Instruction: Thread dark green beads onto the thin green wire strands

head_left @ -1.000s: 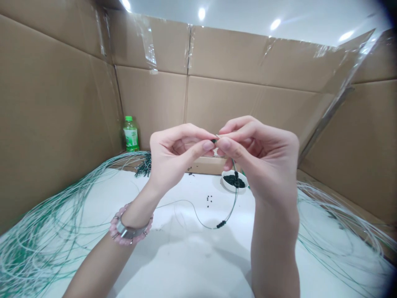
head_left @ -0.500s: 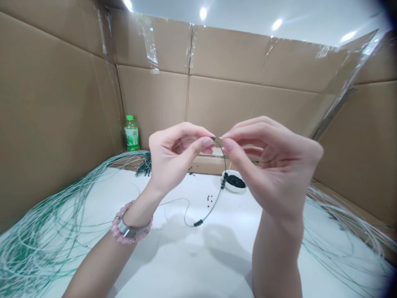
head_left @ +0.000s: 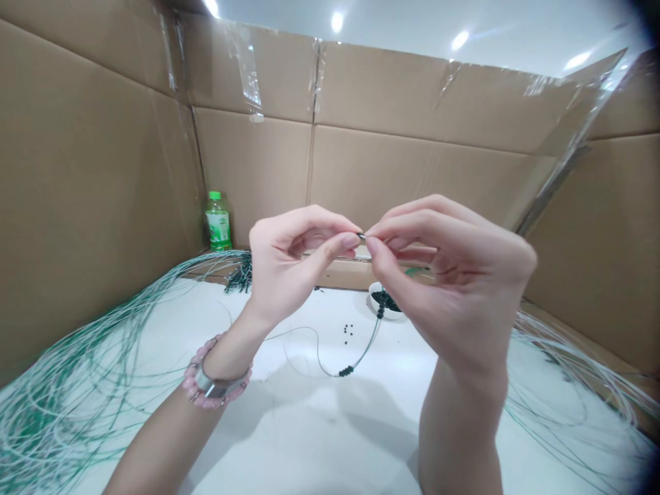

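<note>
My left hand [head_left: 293, 268] pinches a small dark bead [head_left: 361, 236] between thumb and forefinger. Close against it, my right hand [head_left: 448, 268] pinches the tip of a thin green cord [head_left: 372, 341]; the fingers hide most of this tip. The fingertips of both hands nearly meet at the bead. From the hands the cord hangs in a loop, carrying one dark bead cluster [head_left: 381, 311] in front of the bowl and another cluster [head_left: 346, 371] lower down. Whether the cord passes through the pinched bead cannot be made out.
Behind the hands is a white bowl [head_left: 396, 316] of dark beads. Several loose beads [head_left: 346, 334] lie on the white table [head_left: 309, 440]. Long green and white cords [head_left: 67, 399] spread at left, more cords [head_left: 572, 385] at right. A green-capped bottle [head_left: 218, 227] stands by the cardboard wall [head_left: 247, 165].
My right fingertips have moved left to meet the bead in my left hand. The hanging cord with its bead clusters has swung to the right, its upper part now behind my right hand.
</note>
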Demonstrator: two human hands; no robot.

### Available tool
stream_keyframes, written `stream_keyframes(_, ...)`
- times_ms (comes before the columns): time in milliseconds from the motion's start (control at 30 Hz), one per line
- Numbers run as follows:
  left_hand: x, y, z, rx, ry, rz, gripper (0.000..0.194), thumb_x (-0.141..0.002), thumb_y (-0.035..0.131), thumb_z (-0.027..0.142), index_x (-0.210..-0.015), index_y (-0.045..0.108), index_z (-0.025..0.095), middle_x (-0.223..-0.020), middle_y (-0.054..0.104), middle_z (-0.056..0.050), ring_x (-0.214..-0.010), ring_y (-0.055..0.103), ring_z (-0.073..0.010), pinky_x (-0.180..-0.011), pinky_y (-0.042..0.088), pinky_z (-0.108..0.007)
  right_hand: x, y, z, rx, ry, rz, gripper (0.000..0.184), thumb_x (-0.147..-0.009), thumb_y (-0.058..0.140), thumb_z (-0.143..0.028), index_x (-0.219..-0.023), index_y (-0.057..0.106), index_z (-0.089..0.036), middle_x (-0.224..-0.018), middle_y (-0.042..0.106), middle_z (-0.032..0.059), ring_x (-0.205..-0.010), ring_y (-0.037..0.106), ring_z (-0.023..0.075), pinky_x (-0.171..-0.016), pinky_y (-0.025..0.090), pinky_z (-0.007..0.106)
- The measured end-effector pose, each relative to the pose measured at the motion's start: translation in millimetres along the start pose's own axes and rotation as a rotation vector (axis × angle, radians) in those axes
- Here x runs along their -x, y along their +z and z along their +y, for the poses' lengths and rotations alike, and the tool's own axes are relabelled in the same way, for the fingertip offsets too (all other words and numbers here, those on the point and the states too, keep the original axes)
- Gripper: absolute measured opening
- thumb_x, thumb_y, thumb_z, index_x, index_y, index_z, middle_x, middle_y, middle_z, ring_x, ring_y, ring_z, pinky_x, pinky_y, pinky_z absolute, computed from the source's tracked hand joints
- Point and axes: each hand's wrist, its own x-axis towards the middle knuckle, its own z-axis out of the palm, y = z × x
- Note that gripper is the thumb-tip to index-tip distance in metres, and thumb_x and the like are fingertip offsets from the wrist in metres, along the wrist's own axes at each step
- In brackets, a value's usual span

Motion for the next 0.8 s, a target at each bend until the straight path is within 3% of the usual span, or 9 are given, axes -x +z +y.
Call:
stream_keyframes(267, 1, -0.8, 1, -0.055, 0.036, -0.012, 0.003, -0.075, 0.070, 0.019, -0.078, 0.070, 0.019, -0.067, 0.068, 0.002, -0.057, 0.062, -0.0075, -0.049, 0.049, -0.017, 0, -2, -2, 0.055, -0.008, -0.006, 0.014, -0.075, 0.064, -0.006, -0.071, 0.064, -0.020, -0.073, 0.059, -0.0011, -0.062, 0.057, 0.0095, -0.053, 0.053, 0.022)
stream_keyframes(467, -1, -7.7, 4, -0.223, 0.183, -0.065, 0.010, -0.075, 0.068, 0.012, -0.080, 0.070, 0.021, -0.073, 0.071, 0.001, -0.064, 0.063, -0.0095, -0.057, 0.052, -0.019, -1, -6, 0, 0.140, -0.060, -0.030, 0.013, -0.079, 0.063, -0.008, -0.071, 0.065, -0.019, -0.073, 0.061, -0.0008, -0.063, 0.056, 0.0092, -0.052, 0.049, 0.022)
stream_keyframes(633, -2, -9.6, 5, -0.234, 0.175, -0.126, 0.011, -0.079, 0.063, 0.011, -0.083, 0.070, 0.019, -0.075, 0.072, 0.000, -0.065, 0.064, -0.0088, -0.056, 0.052, -0.018, -1, -3, 6, -0.003, 0.029, -0.031, 0.011, -0.078, 0.065, -0.011, -0.071, 0.066, -0.019, -0.072, 0.061, -0.0011, -0.064, 0.057, 0.0098, -0.052, 0.050, 0.024)
stream_keyframes(800, 0, -8.2, 6, -0.341, 0.217, -0.065, 0.009, -0.077, 0.065, 0.011, -0.080, 0.067, 0.018, -0.069, 0.070, 0.001, -0.061, 0.062, -0.0084, -0.056, 0.050, -0.019, 0, 6, 6, -0.090, 0.114, -0.036, 0.011, -0.077, 0.065, -0.013, -0.072, 0.066, -0.022, -0.074, 0.064, -0.0023, -0.067, 0.060, 0.0098, -0.058, 0.055, 0.024)
